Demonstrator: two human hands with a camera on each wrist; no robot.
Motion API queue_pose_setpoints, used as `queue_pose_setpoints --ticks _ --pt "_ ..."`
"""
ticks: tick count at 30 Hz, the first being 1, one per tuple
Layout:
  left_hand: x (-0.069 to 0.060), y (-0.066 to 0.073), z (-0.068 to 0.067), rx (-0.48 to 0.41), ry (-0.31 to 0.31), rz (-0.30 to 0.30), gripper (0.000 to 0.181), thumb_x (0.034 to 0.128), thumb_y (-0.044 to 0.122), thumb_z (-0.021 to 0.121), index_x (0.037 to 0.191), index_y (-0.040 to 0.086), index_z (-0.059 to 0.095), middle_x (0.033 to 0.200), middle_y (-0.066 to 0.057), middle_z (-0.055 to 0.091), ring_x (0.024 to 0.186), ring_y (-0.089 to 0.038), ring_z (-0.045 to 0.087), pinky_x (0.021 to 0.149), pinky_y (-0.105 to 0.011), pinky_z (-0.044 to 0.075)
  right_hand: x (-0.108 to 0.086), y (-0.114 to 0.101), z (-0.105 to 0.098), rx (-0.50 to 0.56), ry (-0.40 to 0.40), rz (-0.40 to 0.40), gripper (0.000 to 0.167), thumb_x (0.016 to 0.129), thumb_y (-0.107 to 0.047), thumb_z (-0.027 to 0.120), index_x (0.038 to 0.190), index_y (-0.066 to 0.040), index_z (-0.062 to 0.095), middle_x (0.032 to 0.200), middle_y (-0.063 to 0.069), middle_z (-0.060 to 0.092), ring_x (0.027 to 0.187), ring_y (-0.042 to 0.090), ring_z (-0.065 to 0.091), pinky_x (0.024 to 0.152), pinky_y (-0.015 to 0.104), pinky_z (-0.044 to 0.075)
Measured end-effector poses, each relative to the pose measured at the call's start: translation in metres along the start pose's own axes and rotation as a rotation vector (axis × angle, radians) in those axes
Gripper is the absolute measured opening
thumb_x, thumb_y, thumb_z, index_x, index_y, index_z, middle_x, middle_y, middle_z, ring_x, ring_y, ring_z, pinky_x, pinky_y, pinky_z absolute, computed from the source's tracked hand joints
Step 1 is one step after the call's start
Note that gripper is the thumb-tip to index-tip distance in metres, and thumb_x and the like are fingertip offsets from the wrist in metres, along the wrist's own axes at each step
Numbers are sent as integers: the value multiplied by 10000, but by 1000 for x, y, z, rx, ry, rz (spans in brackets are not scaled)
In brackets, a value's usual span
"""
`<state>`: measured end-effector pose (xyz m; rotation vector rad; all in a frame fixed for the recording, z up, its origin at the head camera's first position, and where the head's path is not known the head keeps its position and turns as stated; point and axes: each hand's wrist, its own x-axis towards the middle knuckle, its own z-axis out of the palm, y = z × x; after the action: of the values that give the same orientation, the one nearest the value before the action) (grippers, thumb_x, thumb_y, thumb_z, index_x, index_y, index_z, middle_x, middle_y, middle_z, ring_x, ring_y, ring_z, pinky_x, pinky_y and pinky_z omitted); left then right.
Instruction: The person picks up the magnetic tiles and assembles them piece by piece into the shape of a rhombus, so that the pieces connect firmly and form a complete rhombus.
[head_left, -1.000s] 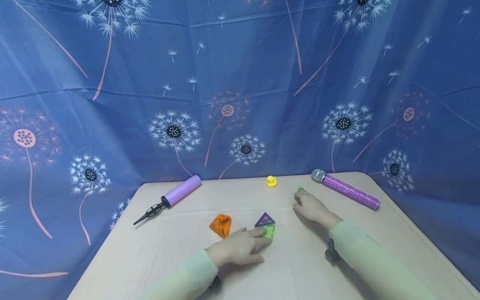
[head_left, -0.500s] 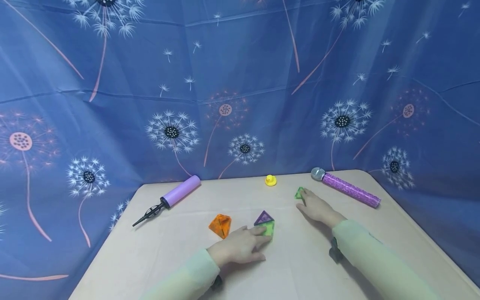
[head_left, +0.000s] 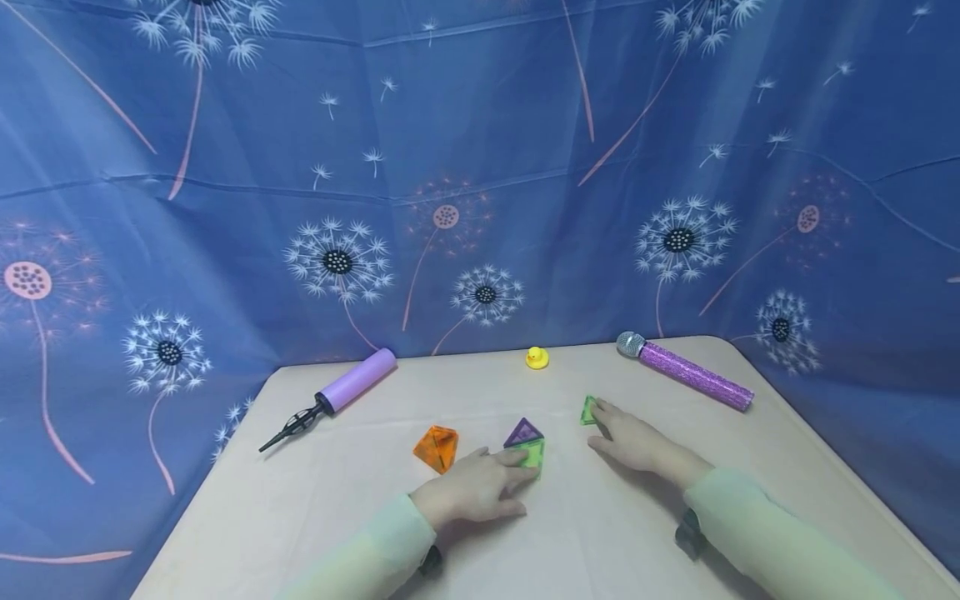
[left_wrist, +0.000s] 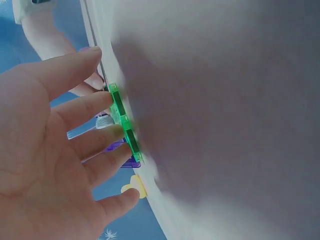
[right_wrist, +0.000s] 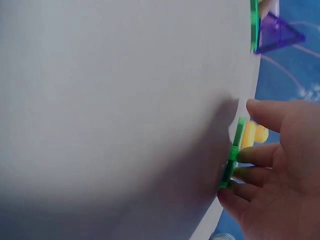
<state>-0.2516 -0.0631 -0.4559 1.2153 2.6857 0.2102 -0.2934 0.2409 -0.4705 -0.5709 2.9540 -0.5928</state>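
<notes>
Resting your spread left hand on the square, gripping nothing, you had the purple triangle at its far edge; your outstretched right hand touched, without grip, the green triangle, right of the square, not yet joined.

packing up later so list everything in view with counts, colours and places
cloth: 1, blue with dandelions, behind table
table: 1, off-white, beneath the objects
pump: 1, lilac and black, back left
toy duck: 1, yellow, back middle
microphone: 1, purple with silver head, back right
square tile: 1, green, table middle
purple tile: 1, purple, square tile's far edge
orange piece: 1, orange, left of square tile
triangle tile: 1, green, right of purple tile
sleeves: 2, pale green, forearms
left grip: 1, bare, fingers on square tile
right grip: 1, bare, fingers on triangle tile
</notes>
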Motion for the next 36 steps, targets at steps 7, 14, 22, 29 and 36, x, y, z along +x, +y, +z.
queue_pose_setpoints --ticks 7,14,22,29,36 --pt "-1 -1 0 6 -7 -10 600 964 481 664 1507 271 520 1589 -13 410 1462 -152 362 1136 -588 328 -21 -16 7 14 -24 -17 668 1011 -286 619 1481 130 393 1559 349 302 1421 510 323 1140 612 283" --pt "-2 0 -1 14 -9 -12 600 967 483 658 1509 271 518 1590 -13 408 1463 -157 363 1136 -589 327 -37 -29 8 17 -40 -45 669 1002 -303 640 1494 89 413 1572 306 324 1423 481 348 1130 597 310" --pt "-3 2 -3 0 -12 -16 609 958 475 674 1509 267 518 1592 -17 406 1464 -158 361 1139 -584 325 -34 -27 4 2 -7 -56 556 973 -233 681 1419 64 531 1494 291 451 1373 473 430 1111 601 345" --pt "-4 2 -4 -5 -11 -17 608 956 464 681 1507 262 522 1594 -20 403 1464 -161 362 1134 -589 331 -7 -11 -2 147 28 -109 368 873 -73 761 1216 23 670 1183 148 656 1146 387 609 1011 566 469" --pt "-3 3 -5 -1 -17 -22 600 960 461 676 1508 274 520 1594 -21 403 1461 -158 365 1138 -591 323 10 0 -8 308 -43 -31 546 821 -82 819 1316 17 613 1207 170 633 1145 406 589 991 580 473"
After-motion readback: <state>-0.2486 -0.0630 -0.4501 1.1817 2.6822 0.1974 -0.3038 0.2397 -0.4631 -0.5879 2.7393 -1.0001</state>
